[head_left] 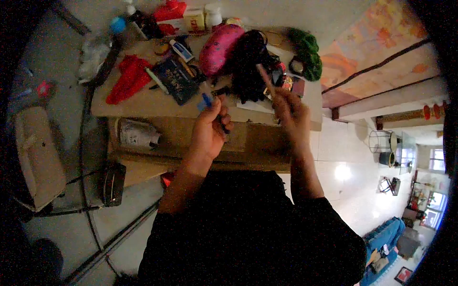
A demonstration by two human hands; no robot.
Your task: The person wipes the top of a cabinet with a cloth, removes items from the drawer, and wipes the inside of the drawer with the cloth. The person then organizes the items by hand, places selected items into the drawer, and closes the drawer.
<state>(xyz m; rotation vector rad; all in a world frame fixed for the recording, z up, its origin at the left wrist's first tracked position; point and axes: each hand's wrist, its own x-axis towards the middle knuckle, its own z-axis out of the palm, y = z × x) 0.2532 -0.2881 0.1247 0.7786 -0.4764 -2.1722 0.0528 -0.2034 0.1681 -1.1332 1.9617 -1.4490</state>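
Observation:
My left hand (211,125) is closed around a small dark item with a blue part (206,99), held above the front edge of the wooden table (167,107). To its right, my right hand (292,113) grips a thin pinkish stick (265,79) that points up and left; the fingers are slightly blurred. The two hands are apart. Beyond them lie a black furry bundle (249,62), a pink patterned pouch (219,50) and a dark pouch with lettering (175,79). A white and blue tube (181,50) rests behind the dark pouch.
Red cloth (128,78) lies at the table's left, green fuzzy material (306,55) at its right. Bottles, including a white one (213,16), stand at the back. An open drawer (191,143) sits below the tabletop. A beige bag (38,155) is at far left.

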